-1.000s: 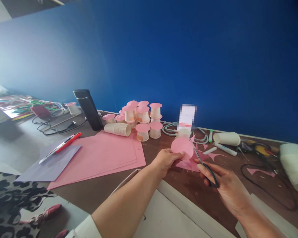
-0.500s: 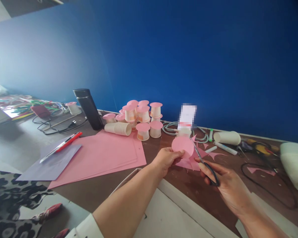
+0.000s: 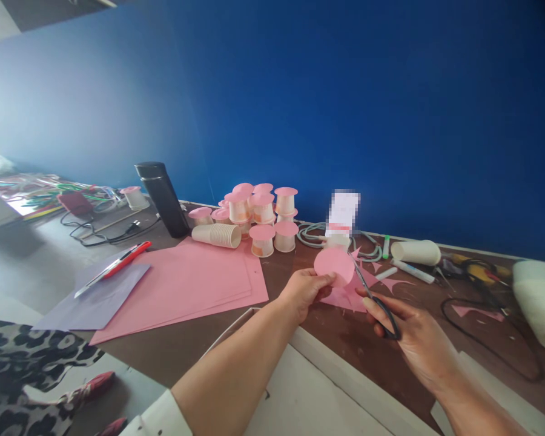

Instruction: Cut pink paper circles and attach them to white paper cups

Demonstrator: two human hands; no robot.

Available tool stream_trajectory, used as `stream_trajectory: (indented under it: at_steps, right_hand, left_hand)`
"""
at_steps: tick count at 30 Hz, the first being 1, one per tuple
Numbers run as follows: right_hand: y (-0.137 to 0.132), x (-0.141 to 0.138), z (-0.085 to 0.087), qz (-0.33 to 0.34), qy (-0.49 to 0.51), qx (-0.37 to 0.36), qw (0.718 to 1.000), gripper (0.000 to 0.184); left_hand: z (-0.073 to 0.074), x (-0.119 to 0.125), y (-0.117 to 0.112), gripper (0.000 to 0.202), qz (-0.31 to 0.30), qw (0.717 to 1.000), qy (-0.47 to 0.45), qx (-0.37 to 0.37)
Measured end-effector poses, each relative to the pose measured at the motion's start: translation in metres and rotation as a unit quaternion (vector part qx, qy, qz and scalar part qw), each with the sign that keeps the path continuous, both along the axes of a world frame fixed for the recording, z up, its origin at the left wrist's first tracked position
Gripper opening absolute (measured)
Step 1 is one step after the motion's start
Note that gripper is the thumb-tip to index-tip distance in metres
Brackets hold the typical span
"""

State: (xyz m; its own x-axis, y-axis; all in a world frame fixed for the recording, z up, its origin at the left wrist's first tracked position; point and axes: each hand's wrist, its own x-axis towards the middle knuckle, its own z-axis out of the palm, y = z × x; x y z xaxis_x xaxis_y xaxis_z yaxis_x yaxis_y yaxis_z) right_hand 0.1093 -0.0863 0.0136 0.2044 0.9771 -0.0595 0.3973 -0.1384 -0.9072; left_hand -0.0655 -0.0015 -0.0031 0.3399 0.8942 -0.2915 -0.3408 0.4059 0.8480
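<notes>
My left hand [image 3: 305,292] pinches a pink paper circle [image 3: 333,264] between thumb and fingers, holding it up over the brown table. Closed round the black handles of a pair of scissors [image 3: 381,312] is my right hand [image 3: 418,333]. The scissor blades point up and left along the circle's right edge, and whether they touch the paper is hard to tell. Beneath lie pink paper scraps [image 3: 345,300]. Behind and to the left stand several white paper cups [image 3: 284,241] topped with pink discs, some stacked.
Left are pink sheets [image 3: 186,287], a lilac sheet [image 3: 122,300], a red utility knife [image 3: 127,260], nested cups [image 3: 215,235] and a black flask [image 3: 163,200]. Rightward lie a cup [image 3: 415,252], a glue tube [image 3: 413,272], cables [image 3: 485,366] and stacked cups [image 3: 540,303]. A white box [image 3: 309,387] sits in front.
Both hands, the paper circle and the scissors stay almost in place. Only a slight shift of the view shows, and the patterned fabric at lower left has moved a little.
</notes>
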Motion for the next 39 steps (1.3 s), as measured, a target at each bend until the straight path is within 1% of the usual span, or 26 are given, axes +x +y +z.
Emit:
stream_trajectory:
  at_steps: [2, 4, 6, 8, 11, 14, 18, 21, 24, 29, 34, 39]
  right_hand:
    - [0.0, -0.001, 0.0, -0.001, 0.008, -0.006, 1.0, 0.046]
    - [0.0, -0.001, -0.001, 0.001, 0.009, -0.007, 1.0, 0.049]
    - [0.0, -0.002, -0.002, 0.006, 0.002, -0.01, 1.0, 0.051]
    - [0.001, -0.003, -0.002, 0.012, -0.004, -0.015, 1.0, 0.051]
    - [0.001, -0.004, -0.002, 0.023, -0.013, -0.019, 0.999, 0.052]
    - [0.001, -0.004, -0.002, 0.029, -0.026, -0.016, 0.999, 0.055]
    - [0.001, -0.002, -0.003, 0.027, -0.033, -0.025, 0.999, 0.059]
    - [0.002, -0.001, -0.002, 0.025, -0.04, -0.025, 0.999, 0.059]
    - [0.002, -0.002, 0.001, 0.023, -0.045, -0.021, 0.998, 0.058]
    - [0.001, -0.001, 0.001, 0.021, -0.039, -0.011, 0.999, 0.053]
    - [0.001, -0.001, -0.002, 0.018, -0.035, -0.009, 0.999, 0.051]
    - [0.0, -0.001, -0.002, 0.02, -0.04, -0.01, 0.999, 0.053]
  left_hand:
    - [0.001, 0.0, 0.0, 0.044, 0.004, 0.999, -0.035, -0.006]
    - [0.004, 0.001, -0.001, 0.042, 0.014, 0.997, -0.07, -0.029]
    - [0.006, 0.001, -0.002, 0.042, 0.023, 0.994, -0.088, -0.057]
    - [0.007, 0.002, -0.002, 0.041, 0.03, 0.993, -0.091, -0.069]
    - [0.005, 0.003, -0.002, 0.04, 0.037, 0.995, -0.074, -0.057]
    - [0.004, 0.003, -0.002, 0.039, 0.045, 0.998, -0.036, -0.028]
    - [0.006, 0.003, -0.003, 0.027, 0.049, 0.999, 0.0, 0.0]
    - [0.009, 0.002, -0.004, 0.018, 0.042, 0.999, 0.018, 0.008]
    - [0.011, 0.001, -0.004, 0.016, 0.039, 0.998, 0.042, 0.011]
    - [0.012, 0.001, -0.005, 0.012, 0.037, 0.998, 0.048, 0.009]
    - [0.013, 0.0, -0.005, 0.012, 0.033, 0.998, 0.046, 0.006]
    - [0.011, 0.0, -0.005, 0.022, 0.029, 0.999, 0.034, 0.006]
